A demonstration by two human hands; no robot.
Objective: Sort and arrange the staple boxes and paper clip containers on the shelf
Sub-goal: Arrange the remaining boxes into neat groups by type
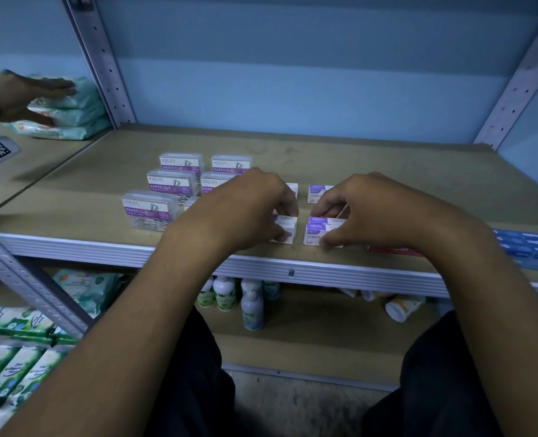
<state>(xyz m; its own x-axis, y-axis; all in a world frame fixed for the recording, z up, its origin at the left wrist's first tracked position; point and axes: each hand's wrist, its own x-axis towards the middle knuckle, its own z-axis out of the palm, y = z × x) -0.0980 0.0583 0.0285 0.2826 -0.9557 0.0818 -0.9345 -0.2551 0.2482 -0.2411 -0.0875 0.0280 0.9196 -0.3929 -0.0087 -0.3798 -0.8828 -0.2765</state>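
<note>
Several clear paper clip containers [149,212] with purple labels stand in two columns on the brown shelf [387,171], left of centre. Small white and purple staple boxes sit to their right. My left hand [252,206] pinches a stack of staple boxes [288,227] near the shelf's front edge. My right hand [375,209] grips a second stack of staple boxes [316,231] beside it. Further back, another staple box [316,193] shows between my hands; others behind my hands are hidden.
Another person's hand [25,96] rests on green wipe packs [72,121] on the neighbouring shelf at left. Blue packets [532,247] lie at the right front edge. Small bottles [252,304] stand on the lower shelf; green tissue packs [9,323] lie lower left.
</note>
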